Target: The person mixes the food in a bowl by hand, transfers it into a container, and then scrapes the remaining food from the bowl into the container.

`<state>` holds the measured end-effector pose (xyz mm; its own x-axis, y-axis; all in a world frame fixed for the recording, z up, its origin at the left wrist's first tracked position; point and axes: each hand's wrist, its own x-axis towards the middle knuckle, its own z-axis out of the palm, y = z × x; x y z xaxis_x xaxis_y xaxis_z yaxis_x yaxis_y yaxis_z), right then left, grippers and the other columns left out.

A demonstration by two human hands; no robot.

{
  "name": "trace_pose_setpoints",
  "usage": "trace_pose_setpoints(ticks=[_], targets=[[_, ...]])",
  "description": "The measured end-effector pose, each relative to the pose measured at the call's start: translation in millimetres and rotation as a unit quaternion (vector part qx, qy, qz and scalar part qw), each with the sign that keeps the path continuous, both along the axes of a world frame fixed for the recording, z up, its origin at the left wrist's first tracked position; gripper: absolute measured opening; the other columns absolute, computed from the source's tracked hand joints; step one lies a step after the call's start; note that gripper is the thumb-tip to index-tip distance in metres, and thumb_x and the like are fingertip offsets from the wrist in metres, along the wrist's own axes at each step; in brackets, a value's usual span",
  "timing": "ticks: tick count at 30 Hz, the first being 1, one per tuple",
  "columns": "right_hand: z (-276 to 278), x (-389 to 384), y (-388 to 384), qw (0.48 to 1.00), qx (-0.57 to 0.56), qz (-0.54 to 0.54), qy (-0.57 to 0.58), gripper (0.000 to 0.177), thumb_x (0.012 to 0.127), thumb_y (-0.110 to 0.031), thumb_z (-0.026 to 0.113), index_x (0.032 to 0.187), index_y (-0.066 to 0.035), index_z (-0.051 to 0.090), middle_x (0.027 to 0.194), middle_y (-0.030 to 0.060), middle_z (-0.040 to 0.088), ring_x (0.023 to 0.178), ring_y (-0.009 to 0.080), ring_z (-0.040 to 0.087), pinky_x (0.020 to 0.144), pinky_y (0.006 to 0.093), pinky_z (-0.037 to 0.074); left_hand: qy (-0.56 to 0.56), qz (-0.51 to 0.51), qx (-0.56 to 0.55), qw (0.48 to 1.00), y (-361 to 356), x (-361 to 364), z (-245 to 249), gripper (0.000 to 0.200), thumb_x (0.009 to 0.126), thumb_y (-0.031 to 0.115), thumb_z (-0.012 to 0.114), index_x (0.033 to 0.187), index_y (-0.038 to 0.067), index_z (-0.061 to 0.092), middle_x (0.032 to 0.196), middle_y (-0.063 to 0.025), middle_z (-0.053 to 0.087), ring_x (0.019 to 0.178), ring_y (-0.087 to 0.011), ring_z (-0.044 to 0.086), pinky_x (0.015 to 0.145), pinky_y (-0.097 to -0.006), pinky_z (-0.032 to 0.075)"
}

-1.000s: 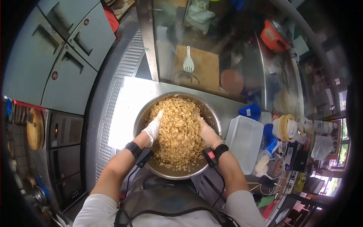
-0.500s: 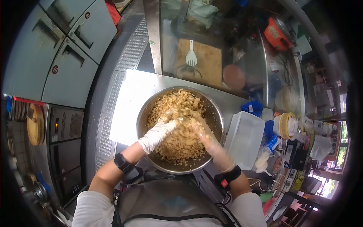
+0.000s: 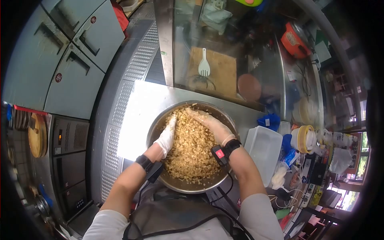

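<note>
A large steel bowl [image 3: 231, 120] holds a heap of chopped, pale-brown food mix [image 3: 192, 148]. My left hand [image 3: 169, 130], in a white glove, reaches in along the left side, its fingers stretched out against the heap. My right hand [image 3: 206, 120], in a clear, food-smeared glove, crosses the far right side with fingers extended to the heap's far edge. Both sets of fingertips are partly sunk in the mix. Neither hand lifts a separate object.
The bowl stands on a steel counter [image 3: 140, 116]. To its right is a translucent plastic tub [image 3: 262, 150]. Behind glass, a white slotted spatula [image 3: 204, 66] lies on a wooden cutting board [image 3: 224, 72]. Refrigerator doors [image 3: 76, 80] stand to the left.
My hands have moved from the blurred middle of the mix out to the bowl's far left and far right. The heap between them is now more visible. The view has shifted slightly.
</note>
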<state>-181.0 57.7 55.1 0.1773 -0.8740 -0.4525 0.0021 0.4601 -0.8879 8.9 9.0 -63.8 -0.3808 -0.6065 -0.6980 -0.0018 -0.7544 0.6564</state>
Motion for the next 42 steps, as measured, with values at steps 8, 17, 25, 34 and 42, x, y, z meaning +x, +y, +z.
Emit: trace_pose_setpoints(ticks=[8,17,25,34,42], targets=[[20,9,1,0.978,0.005,0.076,0.195,0.059,0.088,-0.054,0.055,0.126,-0.010,0.057,0.133,0.0134,0.051,0.124,0.0288,0.047,0.106,0.0362,0.035,-0.112,-0.238,-0.130,0.956,1,22,80,0.042,0.092,0.030,0.056,0.126,0.005,0.055,0.128,-0.0079,0.054,0.108,-0.0179,0.054,0.094,-0.0295,0.042],[7,20,124,0.879,-0.204,0.051,0.427,0.039,0.082,-0.027,0.062,0.118,-0.011,0.062,0.135,0.0175,0.047,0.127,0.0394,0.039,0.106,0.0487,0.032,-0.057,-0.411,-0.449,0.792,37,48,103,0.064,0.078,0.009,0.071,0.137,0.014,0.044,0.151,-0.0172,0.021,0.138,-0.0303,0.025,0.108,-0.0404,0.034],[-13,12,127,0.882,-0.146,-0.104,0.435,0.049,0.087,-0.023,0.056,0.134,-0.009,0.047,0.144,0.0273,0.032,0.132,0.0406,0.034,0.109,0.0445,0.029,-0.123,-0.276,-0.380,0.874,-5,19,47,0.055,0.084,0.022,0.065,0.133,0.008,0.047,0.139,-0.0212,0.041,0.127,-0.0339,0.041,0.106,-0.0375,0.033],[-76,5,105,0.896,0.092,-0.301,0.313,0.055,0.094,-0.042,0.046,0.139,-0.011,0.040,0.137,0.0194,0.045,0.129,0.0328,0.041,0.107,0.0389,0.032,-0.125,-0.495,-0.369,0.777,-35,6,-18,0.074,0.085,0.037,0.063,0.142,0.001,0.032,0.147,-0.0169,0.033,0.137,-0.0265,0.029,0.112,-0.0333,0.021],[-40,42,135,0.955,0.017,-0.255,0.151,0.052,0.089,-0.034,0.056,0.130,-0.004,0.046,0.123,0.0181,0.057,0.112,0.0305,0.055,0.094,0.0376,0.043,-0.039,-0.438,-0.055,0.896,-4,-17,74,0.050,0.096,0.035,0.048,0.136,0.004,0.046,0.137,-0.0078,0.050,0.123,-0.0204,0.046,0.105,-0.0285,0.031]])
